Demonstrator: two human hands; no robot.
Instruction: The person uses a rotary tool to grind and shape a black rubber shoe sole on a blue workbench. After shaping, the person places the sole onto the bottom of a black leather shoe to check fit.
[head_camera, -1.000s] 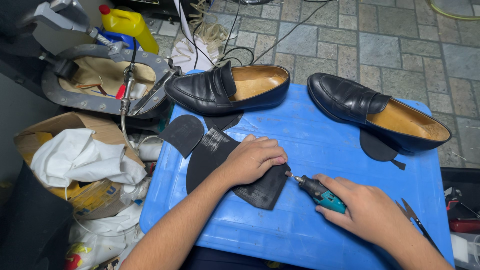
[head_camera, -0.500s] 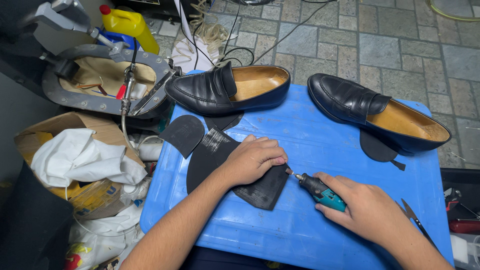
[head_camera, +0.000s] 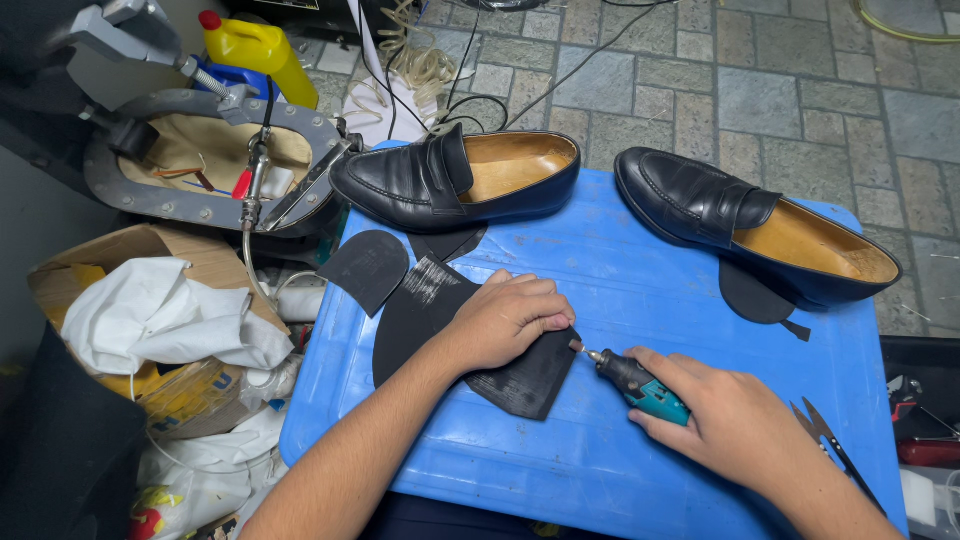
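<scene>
- Grey paving stones surround a blue plastic lid (head_camera: 640, 300) used as a work surface.
- A teal rotary tool (head_camera: 640, 387) is clasped in the right hand (head_camera: 735, 425), its tip set at the edge of a black rubber sole sheet (head_camera: 520, 380).
- That sheet is pinned flat under the left hand (head_camera: 505, 320), fingers curled.
- Two black loafers (head_camera: 455, 180) (head_camera: 745, 225) are stood along the lid's far edge.

Matt black rubber sole sheet (head_camera: 440, 320), scuffed grey in patches, is being pressed on a smooth blue plastic lid (head_camera: 640, 270). Glossy black leather loafers (head_camera: 450, 180) with tan lining are being lit. A teal plastic rotary tool (head_camera: 640, 385) is being gripped.
</scene>
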